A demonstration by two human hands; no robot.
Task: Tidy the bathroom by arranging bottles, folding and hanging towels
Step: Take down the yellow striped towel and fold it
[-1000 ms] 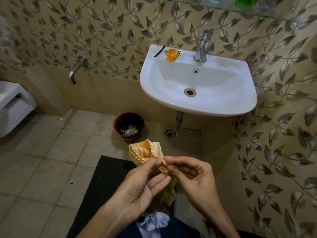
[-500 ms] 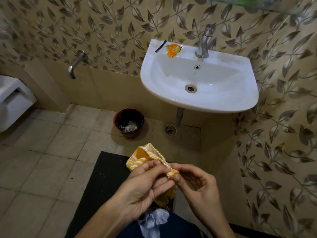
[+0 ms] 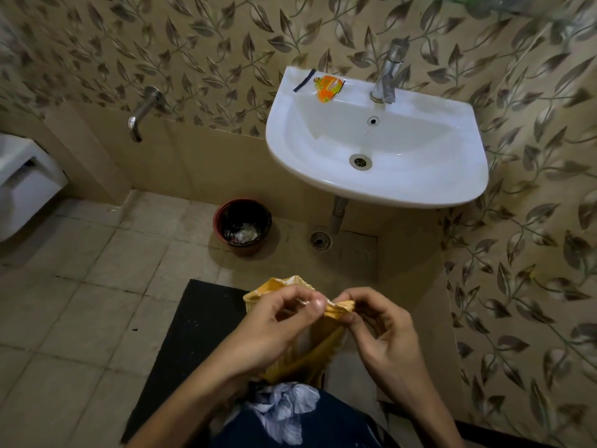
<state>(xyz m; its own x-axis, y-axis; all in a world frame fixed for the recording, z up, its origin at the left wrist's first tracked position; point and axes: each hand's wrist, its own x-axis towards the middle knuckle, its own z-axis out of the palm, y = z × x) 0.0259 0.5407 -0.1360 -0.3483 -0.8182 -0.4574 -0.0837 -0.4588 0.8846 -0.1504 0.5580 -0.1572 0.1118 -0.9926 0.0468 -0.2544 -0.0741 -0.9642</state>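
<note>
A yellow and white striped towel (image 3: 336, 310) is bunched between both hands in front of my body, above the black floor mat (image 3: 197, 328). My left hand (image 3: 274, 331) pinches its upper edge between thumb and fingers. My right hand (image 3: 384, 337) grips the same edge just to the right, the two hands nearly touching. The rest of the towel hangs down behind my hands toward my dark floral clothing, largely hidden.
A white wall sink (image 3: 452, 185) with a chrome tap (image 3: 387, 76) stands ahead; an orange sachet (image 3: 329, 88) lies on its rim. Below left sits a dark bin (image 3: 242, 226) with rubbish, beside a floor drain (image 3: 320, 240). A wall spout (image 3: 142, 111) and a toilet (image 3: 22, 189) are at left.
The towel and both hands have dropped lower and closer to my body. The raised fold of towel has been gathered in, and less of it shows above my left hand.
</note>
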